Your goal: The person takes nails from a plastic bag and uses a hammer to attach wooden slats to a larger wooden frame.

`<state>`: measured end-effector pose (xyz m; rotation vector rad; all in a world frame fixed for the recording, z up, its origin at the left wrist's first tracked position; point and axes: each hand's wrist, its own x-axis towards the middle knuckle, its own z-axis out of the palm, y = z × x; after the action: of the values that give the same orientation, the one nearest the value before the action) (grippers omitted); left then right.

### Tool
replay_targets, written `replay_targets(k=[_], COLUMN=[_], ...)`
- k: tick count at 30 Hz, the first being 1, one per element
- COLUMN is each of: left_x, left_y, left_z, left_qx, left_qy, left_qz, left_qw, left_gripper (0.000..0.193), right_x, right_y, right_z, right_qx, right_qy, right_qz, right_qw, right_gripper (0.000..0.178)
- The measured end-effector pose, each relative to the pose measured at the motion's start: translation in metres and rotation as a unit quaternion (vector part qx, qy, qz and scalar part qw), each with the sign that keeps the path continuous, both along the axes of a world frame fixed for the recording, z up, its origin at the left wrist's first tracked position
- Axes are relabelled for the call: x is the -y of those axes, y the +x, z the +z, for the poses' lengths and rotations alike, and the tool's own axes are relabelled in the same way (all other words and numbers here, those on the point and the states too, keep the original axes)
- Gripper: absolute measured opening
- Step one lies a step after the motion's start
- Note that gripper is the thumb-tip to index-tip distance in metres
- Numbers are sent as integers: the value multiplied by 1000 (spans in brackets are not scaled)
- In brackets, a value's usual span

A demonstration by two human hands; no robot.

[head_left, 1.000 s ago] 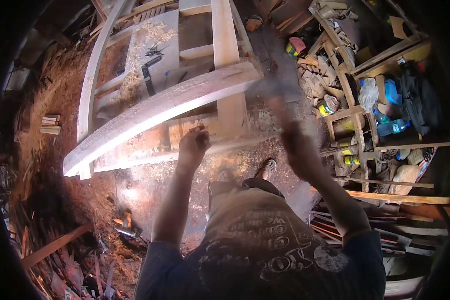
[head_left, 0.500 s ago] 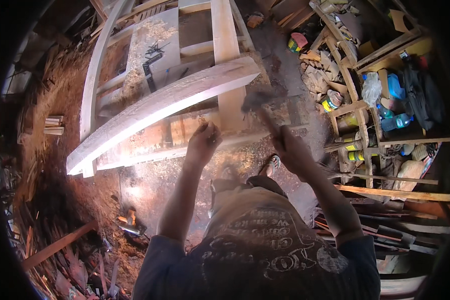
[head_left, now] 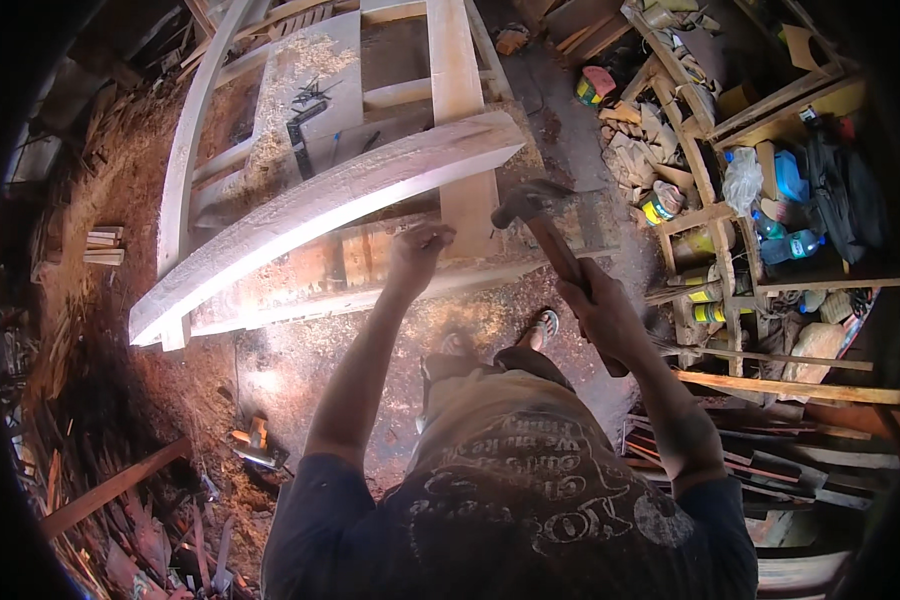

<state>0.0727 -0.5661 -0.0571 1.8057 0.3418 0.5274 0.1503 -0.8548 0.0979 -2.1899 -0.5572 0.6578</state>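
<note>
A claw hammer (head_left: pixel 550 240) is in my right hand (head_left: pixel 602 312), gripped around its wooden handle with the metal head pointing away from me and to the left. My left hand (head_left: pixel 418 257) is closed in a pinch just in front of a long curved wooden beam (head_left: pixel 340 205). Whatever those fingertips hold, if anything, is too small to make out. The beam lies slantwise across a pale wooden frame (head_left: pixel 462 70), its lit edge facing me. Between the hammer head and my left hand there is a small gap.
Small dark metal pieces (head_left: pixel 308 97) and shavings lie on a board inside the frame. A hand plane (head_left: pixel 260 445) rests on the floor at lower left, near scrap wood. To the right stand wooden shelves (head_left: pixel 715 212) with bottles (head_left: pixel 795 245), tins and bags.
The hammer has lifted and tilted, and its head shows more sharply now. My left hand has shifted slightly up and right, its fingers turned toward the hammer.
</note>
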Motion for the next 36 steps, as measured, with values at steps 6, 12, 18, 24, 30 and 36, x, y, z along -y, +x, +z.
replay_targets(k=[6,12,18,24,30,36], left_x=[5,9,14,14,15,3], left_y=[-2,-6,-5,-8,-11,-3], left_z=[-1,4,6,8,-1,-10], left_qx=[7,3,2,-1,-1,16], left_qy=[-15,-10,10,54,62,-24], left_qz=[0,36,48,69,72,42], left_qw=[1000,999,999,996,995,999], left_gripper=[13,14,15,14,16,17], right_x=[-19,-61,-72,-77,-82,-70], right_y=[4,2,7,19,-2,34], right_z=[23,87,58,76,82,66], right_qx=[129,174,143,198,174,187], right_qy=[5,29,-56,-49,35,-61], right_qz=[113,166,168,182,117,158], right_qw=[985,970,974,962,977,968], right_gripper=[26,26,25,28,25,24])
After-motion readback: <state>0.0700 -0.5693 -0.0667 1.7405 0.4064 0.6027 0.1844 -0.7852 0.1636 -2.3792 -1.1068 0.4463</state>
